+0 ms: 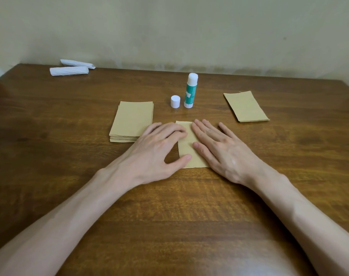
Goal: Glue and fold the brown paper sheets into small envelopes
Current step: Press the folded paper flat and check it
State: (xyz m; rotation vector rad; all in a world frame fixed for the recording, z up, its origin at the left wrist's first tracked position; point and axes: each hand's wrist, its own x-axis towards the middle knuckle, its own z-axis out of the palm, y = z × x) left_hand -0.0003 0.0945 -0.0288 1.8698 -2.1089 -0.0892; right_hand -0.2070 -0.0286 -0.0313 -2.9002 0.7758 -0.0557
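Our left hand [159, 148] and right hand [219, 150], grasping nothing, press one folded sheet [186, 151] — few envelopes [246, 106] at two o'clock, most sheets in a stack [131, 120] at ten.

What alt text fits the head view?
The left hand and right hand press a brown paper piece onto a wooden table. Behind it stand an uncapped glue stick and its cap; a stack of brown sheets lies to its left, a thin brown pile further right.

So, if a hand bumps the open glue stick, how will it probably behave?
The glue stick stands tall on a narrow base, so a bump would probably tip it. Its round body would then likely roll on the table. Its cap is off, so the glue might smear.
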